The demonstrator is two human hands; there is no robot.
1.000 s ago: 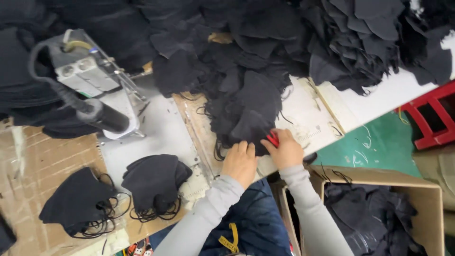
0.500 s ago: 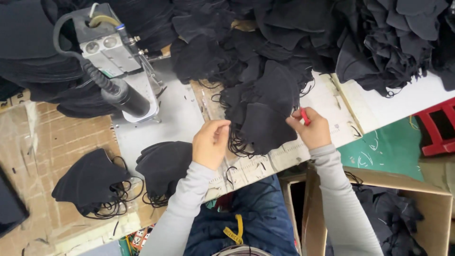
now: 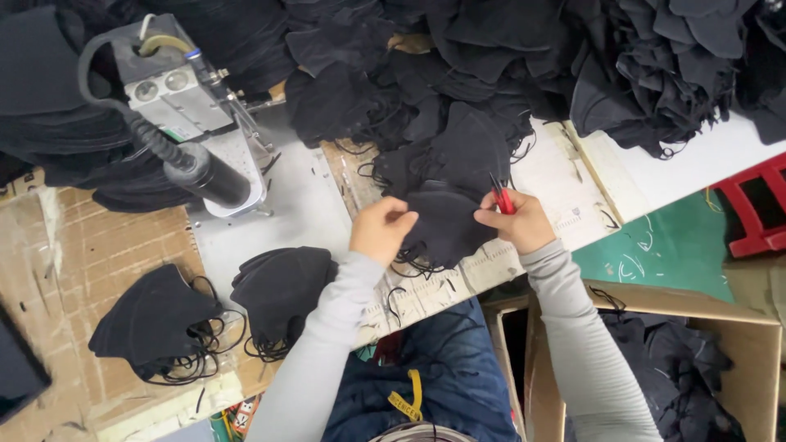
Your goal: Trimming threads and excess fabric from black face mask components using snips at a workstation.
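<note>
A black face mask (image 3: 442,225) is held between both hands above the bench edge. The left hand (image 3: 381,231) is closed on the mask's left edge, fingers pinched. The right hand (image 3: 516,221) is closed on the mask's right edge, with red-handled snips (image 3: 501,196) gripped in the same fist, blades pointing up. Beyond the hands, a heap of black masks (image 3: 458,123) is piled. Left of the left hand, two finished stacks (image 3: 282,286) are laid, with a grey machine head (image 3: 176,98) past them. Below the right hand, a cardboard box (image 3: 761,327) is seen.
</note>
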